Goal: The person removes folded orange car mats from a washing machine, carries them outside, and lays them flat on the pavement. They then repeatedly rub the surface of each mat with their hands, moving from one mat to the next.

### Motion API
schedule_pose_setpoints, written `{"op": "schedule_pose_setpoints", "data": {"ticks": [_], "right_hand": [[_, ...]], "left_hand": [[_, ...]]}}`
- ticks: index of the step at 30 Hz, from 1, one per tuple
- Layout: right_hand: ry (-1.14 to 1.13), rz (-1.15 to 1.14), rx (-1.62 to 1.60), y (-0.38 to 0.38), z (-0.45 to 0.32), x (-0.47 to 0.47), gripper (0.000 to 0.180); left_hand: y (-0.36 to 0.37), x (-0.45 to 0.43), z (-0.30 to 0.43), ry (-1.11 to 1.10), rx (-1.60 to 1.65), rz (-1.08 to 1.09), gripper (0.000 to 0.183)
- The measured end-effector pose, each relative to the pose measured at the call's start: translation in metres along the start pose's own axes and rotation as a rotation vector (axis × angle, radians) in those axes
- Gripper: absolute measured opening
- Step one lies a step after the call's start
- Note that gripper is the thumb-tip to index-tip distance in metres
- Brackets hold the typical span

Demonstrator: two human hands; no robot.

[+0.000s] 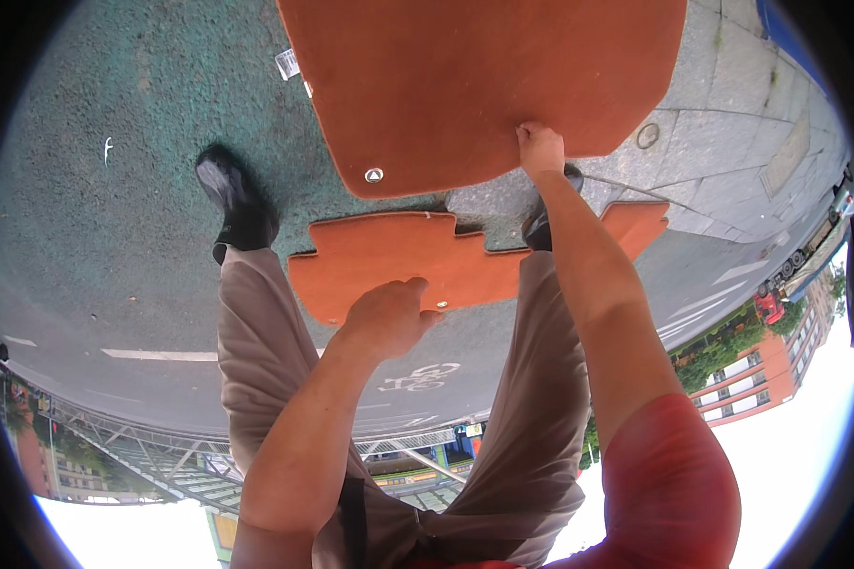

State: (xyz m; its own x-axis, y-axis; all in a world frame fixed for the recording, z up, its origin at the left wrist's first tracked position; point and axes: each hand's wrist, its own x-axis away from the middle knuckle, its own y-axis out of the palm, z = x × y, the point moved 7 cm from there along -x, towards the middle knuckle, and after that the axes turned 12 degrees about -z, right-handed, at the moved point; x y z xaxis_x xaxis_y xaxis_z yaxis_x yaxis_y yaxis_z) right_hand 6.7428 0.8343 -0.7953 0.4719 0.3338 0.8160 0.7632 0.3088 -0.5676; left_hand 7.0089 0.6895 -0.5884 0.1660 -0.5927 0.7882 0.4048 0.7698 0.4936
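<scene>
A large orange-brown carpet floor mat [470, 78] with dark edging fills the upper middle of the head view; its top runs out of frame. My right hand [542, 149] is over its near edge, fingertips drawn together against the mat's face. Whether they pinch anything is hidden. Near the mat's corner sits a round metal badge [374, 175], and a white label [287, 65] sticks out from the left edge. My left hand [388, 320] hovers over a second, notched orange mat [391, 249] on the ground, thumb and forefinger apart, nothing between them.
My black shoes [231, 192] stand apart on green-tinted asphalt [149, 92], the right one partly under the large mat. Grey paving slabs [726, 107] lie to the right. A small white scrap [107, 151] is on the left. Behind are a painted bicycle marking [418, 378] and a metal-framed structure [185, 462].
</scene>
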Motion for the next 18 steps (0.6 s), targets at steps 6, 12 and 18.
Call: {"op": "schedule_pose_setpoints", "data": {"ticks": [6,12,18], "right_hand": [[0.127,-0.153,0.222,0.007,-0.017,-0.004,0.023],[0.098,-0.139,0.27,-0.013,-0.015,-0.01,0.026],[0.126,0.289,-0.031,-0.132,0.051,-0.054,0.029]], "left_hand": [[-0.001,-0.002,0.003,-0.012,0.017,0.001,0.056],[-0.004,-0.005,0.003,-0.026,0.031,0.01,0.056],[-0.001,-0.009,0.004,-0.017,0.019,0.04,0.056]]}}
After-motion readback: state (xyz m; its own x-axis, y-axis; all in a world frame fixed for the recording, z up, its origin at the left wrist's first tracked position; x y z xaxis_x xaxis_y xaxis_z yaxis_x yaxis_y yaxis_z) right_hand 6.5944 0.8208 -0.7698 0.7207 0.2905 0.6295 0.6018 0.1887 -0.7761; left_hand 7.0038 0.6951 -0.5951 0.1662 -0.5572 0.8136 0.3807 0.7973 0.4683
